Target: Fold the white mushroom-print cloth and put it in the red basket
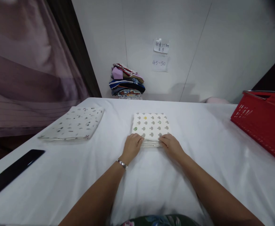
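Note:
A white cloth (151,124) printed with grey mushroom-like shapes and a few green and yellow ones lies folded into a neat, layered square in front of me. At its near left corner, my left hand (133,145) pinches the upper layer's edge between thumb and fingers. My right hand (171,145) grips the same near edge at the right corner. Between the two hands, the stacked fold layers show below the top one. A silver bracelet (122,164) circles my left wrist.
Another folded cloth with a leaf print (74,124) lies at the left. Nearer on that side is a black phone-like slab (14,172). A red plastic basket (264,122) stands at the right edge. Beyond the white-covered table (80,179), folded fabrics (127,82) are piled against the wall.

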`<state>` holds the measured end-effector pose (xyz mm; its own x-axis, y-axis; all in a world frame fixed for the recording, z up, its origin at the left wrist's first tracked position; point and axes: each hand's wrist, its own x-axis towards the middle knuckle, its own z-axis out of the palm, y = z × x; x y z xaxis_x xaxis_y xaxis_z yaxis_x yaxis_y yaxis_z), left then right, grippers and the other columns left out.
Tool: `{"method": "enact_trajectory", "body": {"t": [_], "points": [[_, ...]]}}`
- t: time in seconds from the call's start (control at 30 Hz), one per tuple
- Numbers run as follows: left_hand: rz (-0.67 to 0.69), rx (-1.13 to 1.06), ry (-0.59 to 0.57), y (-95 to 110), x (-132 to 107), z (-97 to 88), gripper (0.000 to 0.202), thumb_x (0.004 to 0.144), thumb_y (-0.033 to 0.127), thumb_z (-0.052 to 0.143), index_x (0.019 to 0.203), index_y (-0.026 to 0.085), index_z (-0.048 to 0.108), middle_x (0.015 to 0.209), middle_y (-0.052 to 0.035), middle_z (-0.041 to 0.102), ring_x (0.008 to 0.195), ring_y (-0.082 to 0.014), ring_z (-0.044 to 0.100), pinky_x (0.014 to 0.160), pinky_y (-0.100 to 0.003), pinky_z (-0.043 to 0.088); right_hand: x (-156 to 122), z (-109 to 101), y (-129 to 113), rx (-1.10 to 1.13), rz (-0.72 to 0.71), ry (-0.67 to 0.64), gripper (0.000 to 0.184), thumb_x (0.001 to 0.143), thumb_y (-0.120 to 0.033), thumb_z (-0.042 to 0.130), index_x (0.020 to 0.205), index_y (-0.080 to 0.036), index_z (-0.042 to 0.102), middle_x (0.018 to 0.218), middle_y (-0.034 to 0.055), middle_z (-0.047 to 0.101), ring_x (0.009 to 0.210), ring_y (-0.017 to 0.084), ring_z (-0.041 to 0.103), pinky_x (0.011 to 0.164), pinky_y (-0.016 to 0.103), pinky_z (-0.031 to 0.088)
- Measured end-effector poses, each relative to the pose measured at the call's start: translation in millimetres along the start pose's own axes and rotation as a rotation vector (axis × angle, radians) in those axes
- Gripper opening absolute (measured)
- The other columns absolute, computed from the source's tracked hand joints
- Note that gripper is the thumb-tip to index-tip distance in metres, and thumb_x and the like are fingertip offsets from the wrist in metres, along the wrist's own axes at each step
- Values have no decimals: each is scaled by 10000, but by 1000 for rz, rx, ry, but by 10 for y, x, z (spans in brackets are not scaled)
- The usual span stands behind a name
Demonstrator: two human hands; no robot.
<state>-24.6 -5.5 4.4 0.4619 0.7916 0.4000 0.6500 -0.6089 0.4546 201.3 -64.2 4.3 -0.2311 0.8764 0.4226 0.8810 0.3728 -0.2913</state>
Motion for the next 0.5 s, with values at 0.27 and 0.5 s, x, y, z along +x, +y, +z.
{"method": "enact_trajectory", "body": {"t": [0.27,0.5], "points": [[17,-12,-4,-6,-2,-4,230,916,244,389,785,200,573,810,-9,585,796,-159,499,740,-315,352,-2,22,-1,-82,-38,89,231,901,-150,410,969,-209,622,939,79,624,855,211,536,727,342,430],[87,63,-38,-28,-12,-17,271,928,269,380,791,205,606,823,-24,588,810,-172,503,743,-334,362,-41,28,26,-68,-110,64,254,913,-142,376,953,-198,621,921,87,626,857,214,537,745,359,423]]}}
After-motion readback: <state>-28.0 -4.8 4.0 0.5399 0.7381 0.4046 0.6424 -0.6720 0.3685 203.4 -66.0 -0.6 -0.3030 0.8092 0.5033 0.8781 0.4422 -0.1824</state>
